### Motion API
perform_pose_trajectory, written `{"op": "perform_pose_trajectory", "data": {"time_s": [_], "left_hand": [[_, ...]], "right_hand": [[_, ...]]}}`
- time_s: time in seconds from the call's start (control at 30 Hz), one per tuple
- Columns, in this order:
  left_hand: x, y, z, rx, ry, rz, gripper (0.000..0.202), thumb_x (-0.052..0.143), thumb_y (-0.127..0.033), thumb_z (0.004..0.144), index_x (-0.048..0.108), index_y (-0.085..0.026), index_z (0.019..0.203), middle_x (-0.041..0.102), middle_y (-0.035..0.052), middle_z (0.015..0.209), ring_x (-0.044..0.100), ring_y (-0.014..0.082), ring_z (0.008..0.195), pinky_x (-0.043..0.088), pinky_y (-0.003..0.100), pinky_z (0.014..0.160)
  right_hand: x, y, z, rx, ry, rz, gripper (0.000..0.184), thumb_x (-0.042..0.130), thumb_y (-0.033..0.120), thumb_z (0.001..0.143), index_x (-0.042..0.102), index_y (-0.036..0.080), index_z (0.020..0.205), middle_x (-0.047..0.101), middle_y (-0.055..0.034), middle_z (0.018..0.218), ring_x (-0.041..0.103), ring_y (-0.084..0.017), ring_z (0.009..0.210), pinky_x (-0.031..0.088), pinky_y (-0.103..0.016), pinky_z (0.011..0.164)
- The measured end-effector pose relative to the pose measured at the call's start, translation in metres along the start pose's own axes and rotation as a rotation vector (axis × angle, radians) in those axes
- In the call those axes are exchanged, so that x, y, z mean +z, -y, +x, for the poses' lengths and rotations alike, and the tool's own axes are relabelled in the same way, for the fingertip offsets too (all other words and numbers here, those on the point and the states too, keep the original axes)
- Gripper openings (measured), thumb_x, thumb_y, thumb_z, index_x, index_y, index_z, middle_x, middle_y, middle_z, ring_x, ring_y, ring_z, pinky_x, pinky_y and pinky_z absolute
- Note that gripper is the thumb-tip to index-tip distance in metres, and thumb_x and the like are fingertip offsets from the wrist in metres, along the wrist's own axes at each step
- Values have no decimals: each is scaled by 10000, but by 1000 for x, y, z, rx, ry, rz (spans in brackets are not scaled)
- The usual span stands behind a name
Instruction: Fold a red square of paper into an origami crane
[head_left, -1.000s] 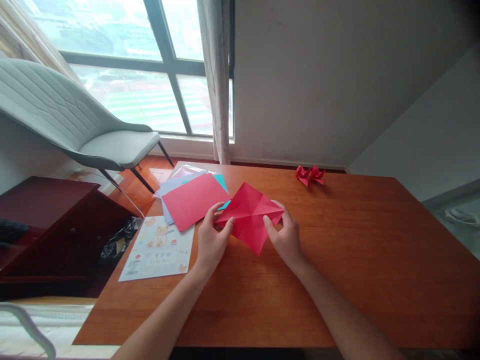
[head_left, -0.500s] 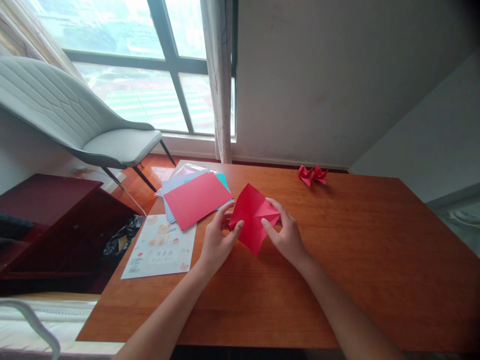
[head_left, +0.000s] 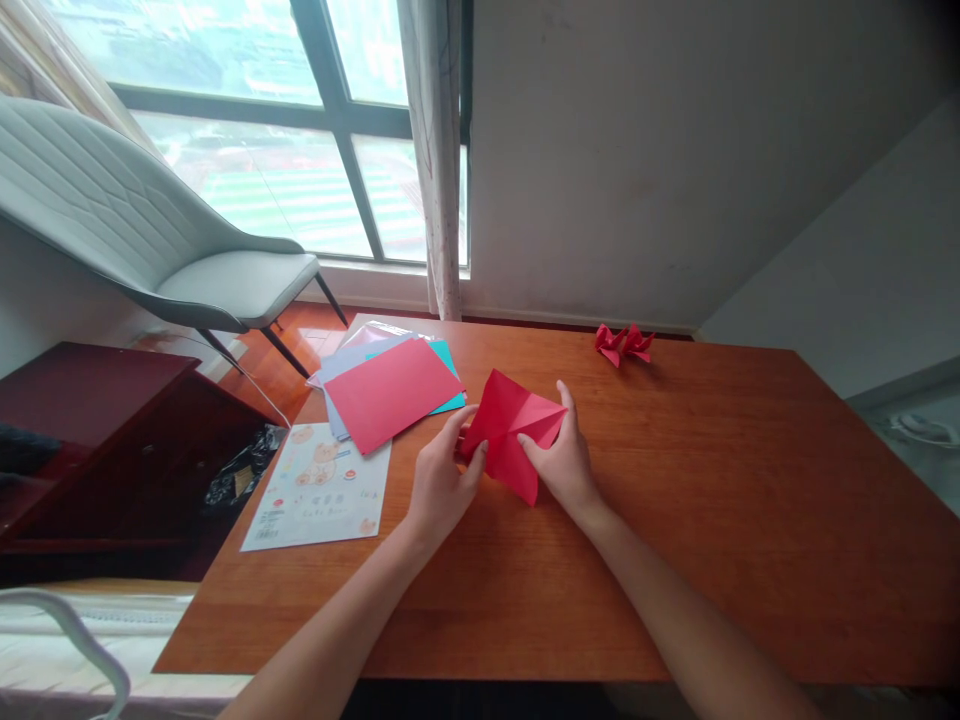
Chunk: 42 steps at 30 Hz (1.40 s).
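A square of red origami paper (head_left: 510,425) with crossing creases is held up above the table, bent along its folds. My left hand (head_left: 448,468) grips its left corner, thumb on the front and fingers curled behind. On the right side, my right hand (head_left: 564,458) has its thumb pressed near the middle of the paper, with the index finger raised past the edge. The other right fingers are hidden behind the sheet. Two folded red paper figures (head_left: 624,345) stand close together toward the table's far edge.
Left of my hands lies a fanned pile of coloured sheets, a red sheet (head_left: 394,395) on top and a teal one (head_left: 448,402) beneath. A bear-printed paper pack (head_left: 319,490) lies in front of it on the wooden table (head_left: 750,520). A grey chair (head_left: 232,280) stands beyond the left edge.
The red paper has turned slightly, its lower corner swinging right. My right index finger has lifted off the paper's edge. The view has shifted a little.
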<state>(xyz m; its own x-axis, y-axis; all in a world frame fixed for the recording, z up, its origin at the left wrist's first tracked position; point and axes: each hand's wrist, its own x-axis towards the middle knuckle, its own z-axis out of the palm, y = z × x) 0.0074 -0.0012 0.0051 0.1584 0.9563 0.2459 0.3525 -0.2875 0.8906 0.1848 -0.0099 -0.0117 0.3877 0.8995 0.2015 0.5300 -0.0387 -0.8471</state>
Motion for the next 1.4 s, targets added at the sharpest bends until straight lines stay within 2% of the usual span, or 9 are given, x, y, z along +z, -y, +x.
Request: {"op": "perform_pose_trajectory", "data": {"time_s": [0.1, 0.2, 0.3, 0.37, 0.57, 0.77, 0.97, 1.1, 1.4], "left_hand": [[0, 1, 0, 7, -15, 9, 428, 583, -240, 880, 549, -212, 1306, 709, 41, 950, 661, 140, 711, 542, 236, 672], [-3, 1, 2, 3, -35, 45, 435, 586, -243, 878, 550, -204, 1309, 714, 41, 939, 643, 135, 688, 532, 235, 665], [-6, 0, 4, -17, -60, 68, 421, 595, -250, 872, 564, -195, 1289, 719, 36, 919, 623, 132, 659, 517, 235, 649], [-9, 1, 6, -29, -71, 72, 399, 600, -262, 872, 581, -189, 1264, 719, 34, 903, 610, 130, 639, 506, 234, 636], [-12, 6, 8, -40, -64, 30, 381, 603, -294, 876, 605, -189, 1242, 712, 41, 916, 638, 151, 681, 498, 236, 621], [-12, 9, 8, -33, -27, 26, 374, 602, -294, 869, 616, -191, 1228, 690, 24, 842, 621, 149, 654, 485, 229, 595], [-12, 8, 7, -23, -18, 6, 361, 609, -285, 856, 629, -200, 1206, 665, 4, 766, 602, 144, 626, 477, 222, 584], [-12, 7, 6, -9, -17, 42, 354, 605, -275, 859, 631, -196, 1203, 656, -4, 749, 582, 133, 601, 468, 215, 571], [-11, 5, 3, 64, 16, 140, 309, 565, -233, 884, 631, -201, 1184, 710, 30, 903, 618, 134, 680, 501, 227, 637]], "right_hand": [[-1, 1, 0, -39, -4, 24, 848, 719, 265, 738, 352, 202, 1500, 694, -167, 1170, 715, -321, 929, 582, -425, 777], [-5, 3, 1, -78, 56, 100, 761, 690, 282, 783, 386, 210, 1477, 674, -149, 1235, 703, -292, 993, 580, -414, 844], [-15, 6, 6, -115, 209, 194, 615, 662, 333, 837, 469, 232, 1411, 659, -112, 1272, 688, -253, 1036, 586, -373, 856], [-23, 8, 10, -124, 340, 224, 574, 655, 358, 855, 491, 249, 1393, 661, -89, 1261, 687, -233, 1011, 600, -339, 792], [-41, 9, 21, -247, 590, 215, 760, 765, 379, 786, 423, 279, 1456, 537, -95, 1405, 593, -246, 1184, 596, -334, 834], [-37, 1, 22, -331, 553, 155, 768, 802, 389, 753, 455, 293, 1431, 525, -94, 1369, 564, -250, 1215, 585, -367, 886], [-31, -2, 20, -368, 503, 125, 754, 805, 406, 746, 472, 306, 1415, 422, -108, 1498, 457, -281, 1359, 565, -397, 939], [-30, 0, 20, -375, 484, 134, 720, 776, 388, 784, 460, 299, 1424, 416, -108, 1525, 423, -274, 1396, 541, -407, 987], [-31, 6, 15, -352, 585, 200, 706, 732, 382, 832, 427, 286, 1461, 489, -100, 1485, 525, -253, 1325, 494, -413, 1069]]}}
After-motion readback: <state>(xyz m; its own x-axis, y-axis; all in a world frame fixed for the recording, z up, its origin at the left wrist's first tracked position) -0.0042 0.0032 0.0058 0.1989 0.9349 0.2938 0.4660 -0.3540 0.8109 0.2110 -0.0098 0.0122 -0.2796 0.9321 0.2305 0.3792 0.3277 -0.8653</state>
